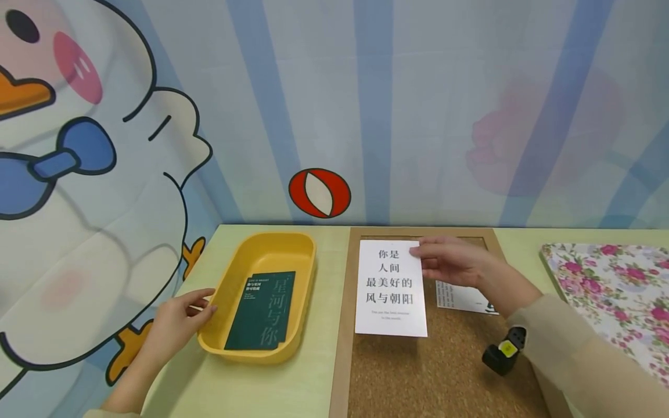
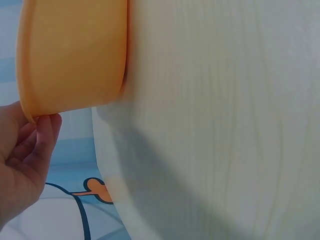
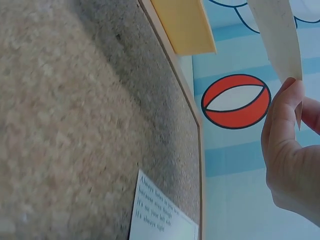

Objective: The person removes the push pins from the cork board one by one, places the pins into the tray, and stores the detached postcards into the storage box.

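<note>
a: what do you see, biggest first?

b: one cork board (image 1: 444, 371) along the table's (image 1: 313, 383) front edge, one yellow tray (image 1: 261, 348) to its left holding two dark green cards (image 1: 263, 310).

a: and the hands?

b: my right hand (image 1: 452, 261) pinches the white card (image 1: 389, 287) by its upper right edge, over the board's back left corner. it looks light, thin and bendy, so i'd hold an edge. a second white card (image 1: 462, 298) lies beside it. my left hand (image 1: 177, 319) rests relaxed against the tray's left rim, gripping nothing.
</note>
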A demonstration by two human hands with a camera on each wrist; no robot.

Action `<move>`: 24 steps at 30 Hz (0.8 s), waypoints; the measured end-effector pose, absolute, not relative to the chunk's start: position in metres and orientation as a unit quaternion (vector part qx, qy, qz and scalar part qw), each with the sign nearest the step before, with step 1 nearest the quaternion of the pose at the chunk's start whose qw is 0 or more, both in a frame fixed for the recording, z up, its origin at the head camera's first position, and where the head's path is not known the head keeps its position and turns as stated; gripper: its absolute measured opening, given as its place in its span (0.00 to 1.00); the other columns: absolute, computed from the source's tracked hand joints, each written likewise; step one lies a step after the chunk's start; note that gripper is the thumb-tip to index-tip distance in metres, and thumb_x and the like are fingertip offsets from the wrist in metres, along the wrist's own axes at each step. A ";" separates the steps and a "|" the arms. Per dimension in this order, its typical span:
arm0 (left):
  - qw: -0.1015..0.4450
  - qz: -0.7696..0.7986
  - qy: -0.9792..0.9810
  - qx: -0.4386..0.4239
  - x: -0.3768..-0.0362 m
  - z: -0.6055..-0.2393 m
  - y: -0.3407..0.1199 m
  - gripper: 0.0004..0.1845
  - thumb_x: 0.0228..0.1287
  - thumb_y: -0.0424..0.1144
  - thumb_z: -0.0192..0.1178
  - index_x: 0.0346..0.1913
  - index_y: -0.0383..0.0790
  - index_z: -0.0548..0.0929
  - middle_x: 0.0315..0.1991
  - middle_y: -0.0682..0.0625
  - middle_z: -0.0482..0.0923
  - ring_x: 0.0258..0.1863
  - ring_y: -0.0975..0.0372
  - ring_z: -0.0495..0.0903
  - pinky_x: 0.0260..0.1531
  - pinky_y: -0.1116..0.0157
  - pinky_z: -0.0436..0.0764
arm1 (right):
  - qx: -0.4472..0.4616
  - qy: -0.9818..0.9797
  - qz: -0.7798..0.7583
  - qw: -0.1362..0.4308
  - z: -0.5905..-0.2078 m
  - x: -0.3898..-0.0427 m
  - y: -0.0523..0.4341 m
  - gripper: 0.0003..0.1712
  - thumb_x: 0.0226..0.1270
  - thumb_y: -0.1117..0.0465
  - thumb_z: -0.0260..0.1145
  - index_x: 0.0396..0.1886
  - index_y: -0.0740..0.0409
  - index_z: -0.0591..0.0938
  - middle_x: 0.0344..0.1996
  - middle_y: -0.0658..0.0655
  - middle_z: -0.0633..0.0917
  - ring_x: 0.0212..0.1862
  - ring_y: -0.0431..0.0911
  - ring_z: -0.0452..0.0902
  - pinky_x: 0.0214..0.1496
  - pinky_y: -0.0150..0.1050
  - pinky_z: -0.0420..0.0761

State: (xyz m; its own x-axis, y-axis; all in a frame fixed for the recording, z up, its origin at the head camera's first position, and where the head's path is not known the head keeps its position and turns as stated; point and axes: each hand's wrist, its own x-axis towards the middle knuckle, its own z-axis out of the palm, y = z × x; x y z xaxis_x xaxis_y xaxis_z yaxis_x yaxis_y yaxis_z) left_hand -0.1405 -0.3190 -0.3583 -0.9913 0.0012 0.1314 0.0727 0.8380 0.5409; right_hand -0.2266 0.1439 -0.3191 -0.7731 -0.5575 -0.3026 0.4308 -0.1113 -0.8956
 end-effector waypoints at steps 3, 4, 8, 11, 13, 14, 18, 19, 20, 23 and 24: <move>0.065 -0.283 -0.957 -0.021 -0.141 -0.359 -0.319 0.20 0.60 0.33 0.62 0.53 0.27 0.77 0.33 0.43 0.81 0.29 0.56 0.82 0.24 0.70 0.79 | -0.061 0.575 -0.745 0.332 -0.319 -0.227 0.140 0.06 0.69 0.70 0.53 0.32 0.60 0.76 0.36 0.57 0.84 0.37 0.44 0.80 0.35 0.30 0.80; 0.066 -0.283 -0.957 -0.021 -0.141 -0.359 -0.319 0.19 0.60 0.33 0.62 0.53 0.27 0.78 0.33 0.44 0.81 0.29 0.57 0.82 0.24 0.70 0.78 | -0.061 0.575 -0.746 0.331 -0.320 -0.228 0.139 0.07 0.69 0.70 0.53 0.32 0.60 0.76 0.35 0.57 0.84 0.37 0.44 0.80 0.35 0.30 0.80; 0.069 -0.283 -0.956 -0.024 -0.141 -0.358 -0.318 0.19 0.59 0.32 0.62 0.53 0.27 0.78 0.33 0.44 0.81 0.28 0.57 0.81 0.23 0.70 0.78 | -0.069 0.571 -0.749 0.330 -0.322 -0.230 0.133 0.08 0.69 0.70 0.52 0.31 0.60 0.75 0.35 0.56 0.84 0.36 0.44 0.81 0.34 0.30 0.79; 0.069 -0.285 -0.956 -0.025 -0.140 -0.358 -0.317 0.19 0.59 0.32 0.62 0.53 0.27 0.78 0.33 0.44 0.81 0.28 0.57 0.81 0.23 0.71 0.78 | -0.076 0.568 -0.750 0.331 -0.324 -0.232 0.127 0.09 0.69 0.71 0.51 0.31 0.60 0.75 0.35 0.56 0.84 0.36 0.44 0.81 0.34 0.30 0.79; 0.069 -0.285 -0.956 -0.024 -0.140 -0.358 -0.317 0.19 0.59 0.32 0.62 0.53 0.27 0.78 0.32 0.44 0.81 0.28 0.57 0.81 0.23 0.71 0.78 | -0.077 0.570 -0.748 0.332 -0.325 -0.233 0.123 0.09 0.70 0.71 0.50 0.32 0.60 0.76 0.35 0.56 0.84 0.36 0.44 0.81 0.34 0.30 0.79; 0.068 -0.286 -0.956 -0.023 -0.140 -0.357 -0.317 0.19 0.59 0.32 0.62 0.53 0.27 0.78 0.32 0.44 0.81 0.28 0.57 0.81 0.23 0.71 0.78 | -0.077 0.571 -0.747 0.331 -0.326 -0.233 0.121 0.09 0.70 0.71 0.50 0.32 0.60 0.75 0.35 0.56 0.84 0.36 0.44 0.81 0.34 0.29 0.79; 0.064 -0.287 -0.956 -0.019 -0.140 -0.357 -0.317 0.19 0.60 0.33 0.62 0.53 0.27 0.77 0.33 0.44 0.81 0.29 0.57 0.81 0.24 0.71 0.78 | -0.071 0.577 -0.745 0.327 -0.327 -0.235 0.113 0.08 0.70 0.70 0.50 0.31 0.60 0.74 0.34 0.55 0.84 0.34 0.42 0.79 0.33 0.28 0.79; 0.064 -0.287 -0.956 -0.018 -0.140 -0.357 -0.317 0.19 0.60 0.33 0.62 0.54 0.27 0.77 0.33 0.44 0.82 0.29 0.57 0.81 0.24 0.71 0.78 | -0.070 0.576 -0.746 0.327 -0.327 -0.236 0.111 0.08 0.70 0.70 0.50 0.31 0.60 0.74 0.33 0.55 0.84 0.34 0.42 0.79 0.33 0.28 0.78; 0.064 -0.288 -0.955 -0.018 -0.140 -0.358 -0.317 0.20 0.60 0.33 0.62 0.54 0.28 0.77 0.33 0.44 0.82 0.29 0.57 0.81 0.24 0.71 0.78 | -0.069 0.575 -0.747 0.326 -0.328 -0.237 0.109 0.08 0.70 0.70 0.50 0.31 0.60 0.74 0.33 0.55 0.83 0.34 0.42 0.79 0.33 0.28 0.78; 0.066 -0.287 -0.955 -0.019 -0.140 -0.358 -0.319 0.20 0.60 0.33 0.62 0.54 0.28 0.77 0.34 0.43 0.82 0.29 0.57 0.81 0.24 0.71 0.78 | -0.065 0.568 -0.754 0.324 -0.329 -0.239 0.102 0.09 0.70 0.70 0.49 0.31 0.60 0.74 0.32 0.55 0.83 0.33 0.41 0.78 0.32 0.27 0.78; 0.067 -0.286 -0.956 -0.020 -0.141 -0.359 -0.319 0.20 0.60 0.33 0.62 0.54 0.28 0.77 0.34 0.43 0.82 0.29 0.57 0.81 0.24 0.71 0.78 | -0.064 0.565 -0.756 0.325 -0.329 -0.240 0.101 0.09 0.70 0.70 0.49 0.31 0.60 0.74 0.31 0.55 0.83 0.32 0.41 0.78 0.32 0.27 0.77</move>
State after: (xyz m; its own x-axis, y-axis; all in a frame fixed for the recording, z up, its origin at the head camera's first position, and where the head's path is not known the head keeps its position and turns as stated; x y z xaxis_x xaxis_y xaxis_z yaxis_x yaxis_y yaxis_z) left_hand -0.1405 -0.3189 -0.3588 -0.9904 -0.0008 0.1385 0.0756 0.8351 0.5449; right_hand -0.2396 0.1007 -0.3290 -0.7811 -0.5631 -0.2697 0.4185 -0.1517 -0.8954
